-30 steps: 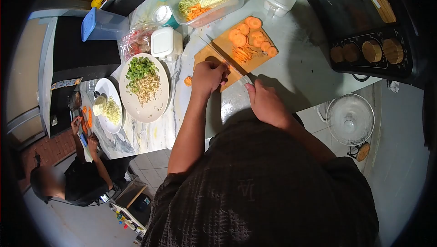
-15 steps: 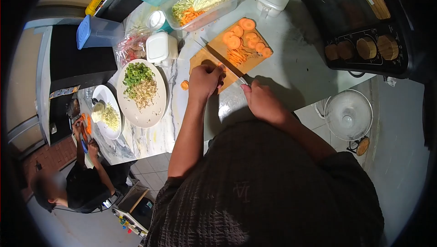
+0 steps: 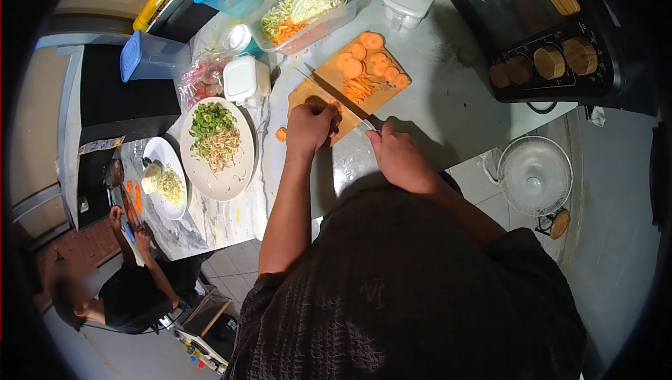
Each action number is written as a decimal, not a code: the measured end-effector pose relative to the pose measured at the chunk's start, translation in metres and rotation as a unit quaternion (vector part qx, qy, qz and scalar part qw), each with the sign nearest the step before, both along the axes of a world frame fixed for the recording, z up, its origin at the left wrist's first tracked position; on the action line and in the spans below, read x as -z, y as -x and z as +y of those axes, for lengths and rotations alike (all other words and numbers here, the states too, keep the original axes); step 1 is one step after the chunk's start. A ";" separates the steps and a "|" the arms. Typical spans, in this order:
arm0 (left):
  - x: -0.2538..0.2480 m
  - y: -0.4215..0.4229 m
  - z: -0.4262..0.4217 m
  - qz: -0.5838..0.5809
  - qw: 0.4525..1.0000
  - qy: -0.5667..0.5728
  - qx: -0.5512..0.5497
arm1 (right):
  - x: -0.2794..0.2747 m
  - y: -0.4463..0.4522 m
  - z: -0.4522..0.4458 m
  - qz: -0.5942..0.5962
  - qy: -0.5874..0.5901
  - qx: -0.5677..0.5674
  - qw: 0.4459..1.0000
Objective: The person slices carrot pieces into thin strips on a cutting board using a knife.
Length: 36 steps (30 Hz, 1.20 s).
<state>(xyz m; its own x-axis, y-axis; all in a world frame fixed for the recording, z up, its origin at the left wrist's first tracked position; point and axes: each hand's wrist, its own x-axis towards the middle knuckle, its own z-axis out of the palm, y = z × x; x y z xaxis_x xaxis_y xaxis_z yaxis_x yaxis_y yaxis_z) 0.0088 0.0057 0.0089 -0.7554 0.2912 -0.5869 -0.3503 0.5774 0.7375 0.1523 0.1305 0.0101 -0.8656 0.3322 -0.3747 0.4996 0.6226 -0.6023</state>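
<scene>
A wooden cutting board (image 3: 301,97) lies on the counter, carrying carrot slices (image 3: 353,65) and a small pile of thin carrot strips (image 3: 358,88). Across it stretches a knife (image 3: 354,112), its handle gripped by my right hand (image 3: 402,156) at the near edge. My left hand (image 3: 311,127) rests on the board's left part with curled fingers. At those fingertips, close beside the blade, shows a small carrot piece (image 3: 337,105), partly hidden by the hand. One more carrot piece (image 3: 281,134) sits on the counter left of my left hand.
A clear container (image 3: 283,47) with cabbage and shredded carrot stands behind the board. Oval plates (image 3: 238,183) of greens and sprouts are on the left, near lidded tubs (image 3: 245,79). An oven (image 3: 521,65) stands right. Another person (image 3: 136,292) works at far left.
The whole view has shifted slightly. My hands keep nearly the same pose, knife and carrot still in them. The other person's hands have moved a little.
</scene>
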 end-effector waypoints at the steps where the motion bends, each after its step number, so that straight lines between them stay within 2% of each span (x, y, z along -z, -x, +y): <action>1: 0.000 -0.001 0.000 0.000 1.000 0.000 -0.002 | -0.001 -0.001 0.000 0.000 0.000 -0.002 1.000; 10: -0.009 -0.007 0.002 0.041 0.999 0.024 0.004 | -0.005 -0.003 0.007 -0.008 -0.013 0.009 1.000; 15: -0.011 -0.007 0.007 0.107 0.989 0.090 0.039 | -0.001 -0.001 0.008 -0.001 0.006 0.028 1.000; 20: -0.009 -0.004 0.004 0.073 0.991 0.103 0.052 | -0.004 0.001 0.008 0.012 -0.014 0.026 0.999; 22: -0.006 -0.002 0.006 0.085 0.990 0.092 0.067 | -0.004 0.001 0.013 0.018 -0.031 0.025 0.999; 24: -0.003 -0.002 0.004 0.047 0.997 0.050 0.036 | -0.001 0.001 0.013 0.043 0.014 0.019 0.999; 28: 0.001 -0.001 0.004 0.045 0.999 0.025 0.005 | -0.005 0.004 0.010 0.035 -0.004 0.019 0.999; 36: -0.005 -0.005 0.007 0.026 0.999 -0.004 -0.021 | -0.001 0.006 0.008 0.049 0.076 0.018 0.996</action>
